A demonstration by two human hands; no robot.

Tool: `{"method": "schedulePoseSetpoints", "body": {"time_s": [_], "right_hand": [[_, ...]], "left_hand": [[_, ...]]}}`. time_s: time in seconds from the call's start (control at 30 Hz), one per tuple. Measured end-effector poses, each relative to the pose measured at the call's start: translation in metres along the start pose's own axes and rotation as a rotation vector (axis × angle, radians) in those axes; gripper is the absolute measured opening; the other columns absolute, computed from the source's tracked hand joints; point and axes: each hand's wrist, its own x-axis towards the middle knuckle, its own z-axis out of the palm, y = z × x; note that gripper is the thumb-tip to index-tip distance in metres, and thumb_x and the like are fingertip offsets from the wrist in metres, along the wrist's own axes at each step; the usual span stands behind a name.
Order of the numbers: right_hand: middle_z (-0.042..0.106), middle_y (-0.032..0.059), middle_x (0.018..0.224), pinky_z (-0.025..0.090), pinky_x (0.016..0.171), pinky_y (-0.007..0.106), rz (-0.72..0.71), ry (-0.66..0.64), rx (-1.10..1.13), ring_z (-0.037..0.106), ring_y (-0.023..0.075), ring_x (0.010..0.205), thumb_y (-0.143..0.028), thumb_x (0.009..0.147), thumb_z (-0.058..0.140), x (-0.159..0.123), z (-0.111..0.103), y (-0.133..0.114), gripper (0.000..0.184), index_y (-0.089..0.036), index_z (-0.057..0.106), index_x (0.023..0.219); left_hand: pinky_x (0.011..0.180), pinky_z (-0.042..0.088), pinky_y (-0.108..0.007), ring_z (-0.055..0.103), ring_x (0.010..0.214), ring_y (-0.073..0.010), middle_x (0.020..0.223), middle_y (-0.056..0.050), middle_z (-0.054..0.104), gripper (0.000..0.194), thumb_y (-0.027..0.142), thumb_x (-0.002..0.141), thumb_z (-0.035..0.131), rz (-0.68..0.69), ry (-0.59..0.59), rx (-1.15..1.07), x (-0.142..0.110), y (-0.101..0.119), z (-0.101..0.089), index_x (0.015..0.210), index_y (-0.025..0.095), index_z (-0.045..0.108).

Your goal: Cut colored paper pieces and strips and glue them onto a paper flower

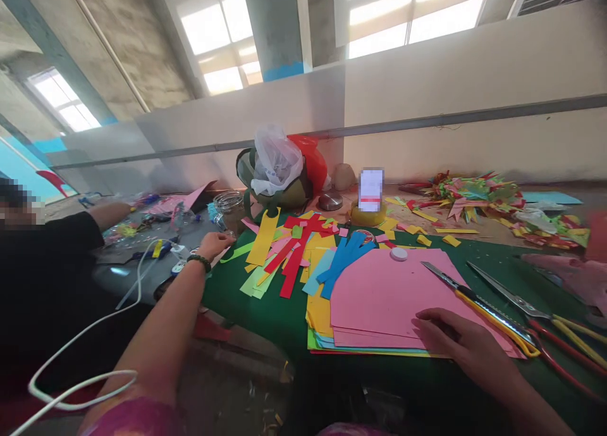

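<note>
My left hand (214, 246), with a dark beaded bracelet at its wrist, reaches to the table's left side near a glass jar (230, 209). Its fingers are pressed together; what they may hold is too small to make out. My right hand (450, 336) rests at the front edge of a stack of pink paper (379, 290), fingers loosely bent and apart, gripping nothing. A small white cap (399, 254) lies on the stack. To the right are a yellow-and-black utility knife (493, 316) and red-handled scissors (526, 309). Left of the stack lie cut coloured paper strips (289, 259).
A phone (370, 189) stands upright at the back, beside a bag (284, 189) topped with white plastic. Paper scraps (474, 195) are heaped at back right. At left, another person's arm (111, 216) reaches over cluttered plastic. A white cable (88, 331) loops across the lower left.
</note>
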Motion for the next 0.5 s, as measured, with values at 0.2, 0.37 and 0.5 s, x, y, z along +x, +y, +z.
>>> {"method": "schedulePoseSetpoints", "body": {"time_s": [0.2, 0.37, 0.5], "right_hand": [[0.075, 0.0067, 0.081, 0.052, 0.059, 0.031, -0.041, -0.002, -0.007, 0.066, 0.0231, 0.070, -0.072, 0.077, 0.053, -0.002, 0.000, -0.001, 0.053, -0.023, 0.072, 0.085], [0.075, 0.0056, 0.080, 0.051, 0.059, 0.030, -0.092, 0.001, -0.032, 0.066, 0.0216, 0.068, -0.066, 0.081, 0.053, -0.001, 0.000, 0.002, 0.048, -0.023, 0.071, 0.087], [0.076, 0.0067, 0.083, 0.053, 0.061, 0.032, -0.173, 0.133, -0.049, 0.068, 0.0218, 0.069, -0.058, 0.086, 0.049, 0.000, 0.006, 0.002, 0.041, -0.022, 0.069, 0.086]], "left_hand": [[0.055, 0.037, -0.027, 0.049, 0.058, -0.0164, 0.050, 0.002, 0.048, 0.021, 0.011, 0.073, 0.058, 0.051, 0.222, -0.131, -0.023, 0.040, -0.035, 0.054, 0.020, 0.051], [0.060, 0.046, -0.025, 0.052, 0.060, -0.0127, 0.065, 0.003, 0.053, 0.007, 0.020, 0.081, 0.055, 0.189, 0.174, -0.375, -0.089, 0.081, -0.054, 0.074, 0.019, 0.053], [0.054, 0.047, -0.030, 0.052, 0.055, -0.0160, 0.061, 0.002, 0.050, 0.016, 0.034, 0.076, 0.058, 0.238, 0.031, -0.591, -0.160, 0.108, -0.036, 0.073, 0.023, 0.048]]}}
